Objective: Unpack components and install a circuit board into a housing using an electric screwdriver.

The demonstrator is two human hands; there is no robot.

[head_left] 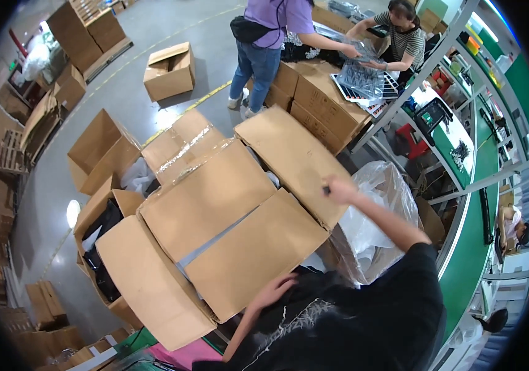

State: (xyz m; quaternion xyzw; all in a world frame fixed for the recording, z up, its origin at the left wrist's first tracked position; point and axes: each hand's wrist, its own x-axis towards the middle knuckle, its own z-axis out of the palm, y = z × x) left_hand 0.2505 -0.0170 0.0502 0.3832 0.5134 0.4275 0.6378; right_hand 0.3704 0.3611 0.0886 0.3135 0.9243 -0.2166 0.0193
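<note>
A large brown cardboard box (215,198) stands before me. Its far flap and near flap (258,250) lie folded inward, with a narrow gap between them showing something greyish. The left flap (153,284) and the right flap (292,162) are spread outward. Over the right flap, my right hand (340,189) is closed around a small black object, whose kind I cannot make out. My left hand (272,290) rests at the near edge of the box, beside my black shirt, fingers stretched out and holding nothing.
Left of the box are open cartons (101,151), one with black items inside. A clear plastic bag (376,229) with white material stands at right. Beyond, two people handle plastic-wrapped items over stacked cartons (323,105). A green-topped workbench (471,235) runs along the right.
</note>
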